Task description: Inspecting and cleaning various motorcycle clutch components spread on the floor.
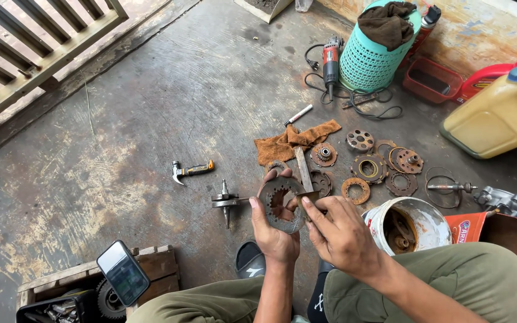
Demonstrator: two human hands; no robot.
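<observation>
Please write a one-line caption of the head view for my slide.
Left hand holds a toothed metal disc while the right hand touches its edge, above rusty parts on concrete floor.

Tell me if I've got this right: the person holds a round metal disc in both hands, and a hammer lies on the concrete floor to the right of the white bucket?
Not quite. The head view shows the hammer lying to the left of the white bucket, beyond the hands. The rest holds: the left hand and right hand both hold the round metal disc above the concrete floor.
</observation>
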